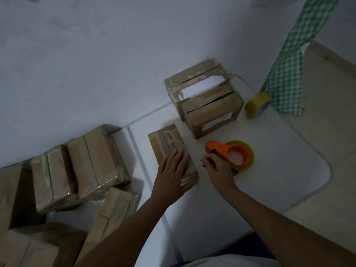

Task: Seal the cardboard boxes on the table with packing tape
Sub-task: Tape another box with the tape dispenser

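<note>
A small cardboard box [167, 143] lies flat on the white table [279, 155] in the middle of the view. My left hand [171, 174] rests palm down on its near half, fingers spread. To the right sits an orange tape dispenser [229, 153] loaded with a yellowish roll of packing tape. My right hand [217, 168] is at the dispenser's near end, fingers curled around its dark handle part. Two more cardboard boxes [210, 101] stand stacked against the wall behind.
A spare roll of yellow tape [257, 105] stands on edge at the back right, beside a hanging green checked cloth [289, 70]. Several taped boxes [81, 170] are piled on the left table section. The table's rounded corner [325, 176] is at right.
</note>
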### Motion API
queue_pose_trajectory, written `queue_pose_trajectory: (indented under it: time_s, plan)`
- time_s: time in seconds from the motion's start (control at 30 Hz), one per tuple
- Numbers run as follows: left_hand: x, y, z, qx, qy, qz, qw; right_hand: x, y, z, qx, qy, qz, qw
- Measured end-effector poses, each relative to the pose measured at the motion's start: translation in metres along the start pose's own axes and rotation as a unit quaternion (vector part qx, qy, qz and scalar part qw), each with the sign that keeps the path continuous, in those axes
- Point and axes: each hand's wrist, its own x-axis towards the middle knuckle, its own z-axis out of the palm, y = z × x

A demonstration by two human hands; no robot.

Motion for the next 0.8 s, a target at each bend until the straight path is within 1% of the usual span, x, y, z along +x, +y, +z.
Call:
queue_pose_trajectory:
  time_s: [0.1,0.3,0.37,0.43,0.53,0.6,0.7,0.77,0.8]
  plan:
    - [-0.001,-0.007,0.001,0.009,-0.025,0.012,1.0,0.006,0.004,0.003,-0.029,-0.02,-0.034,0.999]
    - [0.0,-0.005,0.001,0.009,-0.022,0.02,1.0,0.016,0.005,0.015,-0.079,-0.063,-0.097,0.99]
    - [0.0,-0.005,0.0,0.004,-0.018,0.022,1.0,0.017,0.006,0.022,-0.092,-0.072,-0.106,0.987]
    - [0.0,-0.004,-0.002,-0.001,-0.017,0.021,1.0,0.017,0.008,0.029,-0.086,-0.08,-0.086,0.989]
    - [-0.001,-0.003,-0.002,-0.002,-0.019,0.017,1.0,0.014,0.011,0.036,-0.043,-0.088,-0.026,0.995]
    - [-0.002,-0.003,-0.002,-0.005,-0.021,0.016,1.0,0.015,0.014,0.038,-0.036,-0.096,0.011,0.995]
    - [-0.001,-0.004,-0.003,-0.003,-0.029,0.017,0.999,0.023,0.015,0.035,-0.034,-0.146,0.064,0.987]
    - [-0.001,-0.005,-0.003,-0.002,-0.032,0.017,0.999,0.023,0.018,0.029,-0.052,-0.176,0.073,0.98]
    - [-0.002,-0.005,-0.004,-0.004,-0.033,0.017,0.999,0.02,0.02,0.025,-0.063,-0.172,0.074,0.98]
